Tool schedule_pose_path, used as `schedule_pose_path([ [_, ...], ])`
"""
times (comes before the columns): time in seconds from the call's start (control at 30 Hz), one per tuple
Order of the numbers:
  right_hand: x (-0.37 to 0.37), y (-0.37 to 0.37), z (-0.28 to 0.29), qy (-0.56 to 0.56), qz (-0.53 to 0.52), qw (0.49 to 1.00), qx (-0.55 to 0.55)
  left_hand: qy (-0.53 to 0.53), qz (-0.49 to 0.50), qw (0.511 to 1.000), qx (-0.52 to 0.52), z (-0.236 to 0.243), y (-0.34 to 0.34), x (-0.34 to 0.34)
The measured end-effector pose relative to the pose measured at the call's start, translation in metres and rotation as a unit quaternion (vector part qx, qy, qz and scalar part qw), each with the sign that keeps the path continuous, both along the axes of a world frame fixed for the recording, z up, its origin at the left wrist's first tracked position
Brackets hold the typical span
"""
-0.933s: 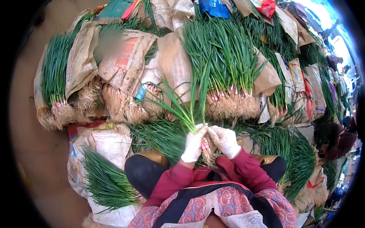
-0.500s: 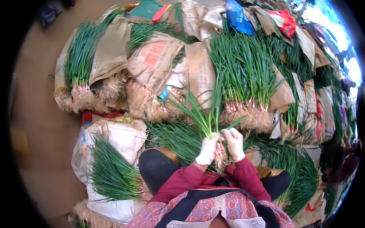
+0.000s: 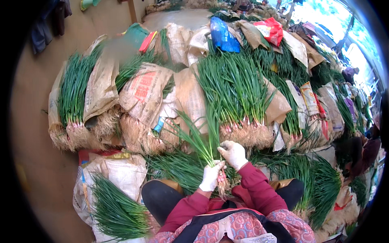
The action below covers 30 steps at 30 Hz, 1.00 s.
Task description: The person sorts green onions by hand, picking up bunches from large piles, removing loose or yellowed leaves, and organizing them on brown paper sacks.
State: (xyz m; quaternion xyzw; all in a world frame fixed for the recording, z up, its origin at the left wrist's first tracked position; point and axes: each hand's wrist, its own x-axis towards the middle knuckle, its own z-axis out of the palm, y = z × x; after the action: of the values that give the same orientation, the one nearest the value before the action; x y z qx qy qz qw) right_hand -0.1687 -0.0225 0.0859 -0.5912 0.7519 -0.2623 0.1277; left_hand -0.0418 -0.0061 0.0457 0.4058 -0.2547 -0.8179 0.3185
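Note:
Both my hands wear white gloves. My left hand [image 3: 210, 178] is closed round a small bunch of green onions [image 3: 204, 150], just above its pink bulbs and pale hairy roots. My right hand [image 3: 233, 154], higher and to the right, has its thumb and finger pinched on the bunch's green stalks. Beneath and behind the bunch lies a loose heap of green onions [image 3: 174, 170] between my bent knees.
Rows of stacked onion bundles [image 3: 237, 93] covered with paper and woven sacks [image 3: 142, 89] stand ahead. A white sack [image 3: 115, 166] bearing onions lies at left, another pile [image 3: 314, 186] at right. Bare floor [image 3: 48, 162] runs along the left. A co-worker's dark sleeve [image 3: 360, 162] shows far right.
My right hand has moved up the stalks, away from the bulbs, while my left hand keeps hold lower down. The head view has shifted to take in more background at the top.

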Motion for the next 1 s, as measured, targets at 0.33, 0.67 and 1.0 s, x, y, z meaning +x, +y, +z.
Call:
schedule_pose_path([
  [0.33, -0.015, 0.002, -0.007, -0.575, -0.144, 0.789, -0.16, 0.229, 0.097, 0.963, 0.099, -0.007, -0.012, 0.019],
  [0.67, -0.042, -0.024, -0.024, -0.086, -0.073, 0.99, 0.082, 0.347, 0.071, 0.933, 0.064, 0.001, -0.015, 0.022],
  [1.0, -0.112, -0.084, -0.049, 0.023, -0.166, 0.981, 0.1, 0.274, 0.05, 0.956, 0.09, 0.001, -0.023, 0.016],
])
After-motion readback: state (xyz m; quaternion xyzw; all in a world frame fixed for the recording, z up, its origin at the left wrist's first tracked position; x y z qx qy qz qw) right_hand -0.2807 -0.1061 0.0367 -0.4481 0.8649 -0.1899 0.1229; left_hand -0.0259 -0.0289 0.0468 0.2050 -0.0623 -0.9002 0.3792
